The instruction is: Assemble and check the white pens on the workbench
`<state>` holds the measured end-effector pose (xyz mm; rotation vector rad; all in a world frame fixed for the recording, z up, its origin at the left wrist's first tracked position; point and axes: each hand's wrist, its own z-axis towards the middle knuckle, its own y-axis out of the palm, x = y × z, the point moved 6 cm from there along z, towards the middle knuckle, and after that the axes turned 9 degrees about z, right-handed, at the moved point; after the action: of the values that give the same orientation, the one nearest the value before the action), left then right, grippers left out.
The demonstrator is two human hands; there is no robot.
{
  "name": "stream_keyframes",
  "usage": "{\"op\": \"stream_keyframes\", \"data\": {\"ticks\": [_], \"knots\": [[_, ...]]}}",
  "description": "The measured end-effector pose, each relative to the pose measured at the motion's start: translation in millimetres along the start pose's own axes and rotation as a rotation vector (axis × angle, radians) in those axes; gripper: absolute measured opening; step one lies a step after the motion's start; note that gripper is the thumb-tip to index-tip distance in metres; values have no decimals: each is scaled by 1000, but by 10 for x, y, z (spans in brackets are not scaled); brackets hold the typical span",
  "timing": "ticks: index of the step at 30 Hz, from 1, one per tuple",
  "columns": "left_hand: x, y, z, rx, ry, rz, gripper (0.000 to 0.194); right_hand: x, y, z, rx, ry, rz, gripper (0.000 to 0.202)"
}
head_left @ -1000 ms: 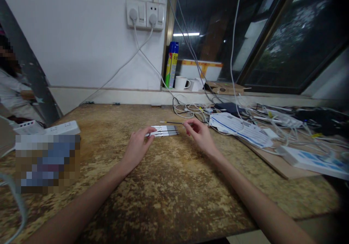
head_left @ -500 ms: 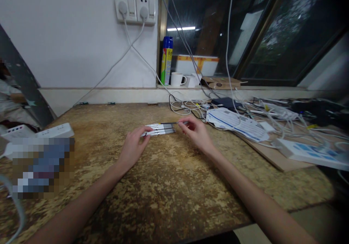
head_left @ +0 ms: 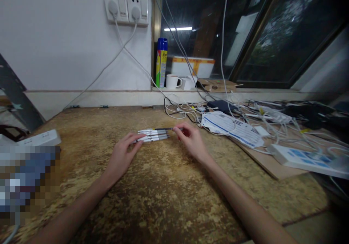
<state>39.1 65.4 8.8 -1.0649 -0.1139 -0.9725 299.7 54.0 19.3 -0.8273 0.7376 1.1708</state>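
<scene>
Several white pens with grey grips [head_left: 155, 135] lie side by side on the worn wooden table [head_left: 152, 186], tips to the right. My left hand [head_left: 124, 151] has its thumb and fingers at the left ends of the pens, closed on them. My right hand [head_left: 191, 138] is right of the row, thumb and forefinger pinched at the right end of a thin dark refill [head_left: 163, 129]. That refill lies along the far side of the row, its left part beside the white barrels.
Tangled cables [head_left: 182, 109], a printed sheet [head_left: 231, 127] and a white-blue power strip [head_left: 308, 160] lie on the right. Another power strip [head_left: 40, 139] is at left. A spray can [head_left: 161, 64] and white mug [head_left: 172, 81] stand on the sill.
The view has shifted, so the table, pens and hands appear slightly lower and further left. Both hands keep nearly the same places at the pens.
</scene>
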Motion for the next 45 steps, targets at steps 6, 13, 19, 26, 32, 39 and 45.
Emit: {"op": "stream_keyframes", "data": {"ticks": [6, 13, 19, 26, 32, 39, 45], "knots": [[21, -13, -12, -4, -16, 6, 31, 52, 71, -34, -24, 56, 20, 42], [-27, 5, -3, -15, -50, -83, 31, 128, 92, -39, -40, 57, -9, 50], [-107, -1, -2, 33, -92, -177, 31, 177, 20, 0, -29, 27, -36, 47], [-140, 13, -19, 45, -140, -202, 29, 198, -14, 11, -60, 8, -14, 42], [-132, 6, -6, 43, -158, -220, 28, 148, -67, 22, -46, -7, -18, 38], [-80, -12, 15, 37, -154, -217, 29, 119, -50, 21, -29, -6, -18, 41], [-86, -3, 19, 32, -134, -209, 30, 73, -27, 2, -38, -7, -33, 50]]}}
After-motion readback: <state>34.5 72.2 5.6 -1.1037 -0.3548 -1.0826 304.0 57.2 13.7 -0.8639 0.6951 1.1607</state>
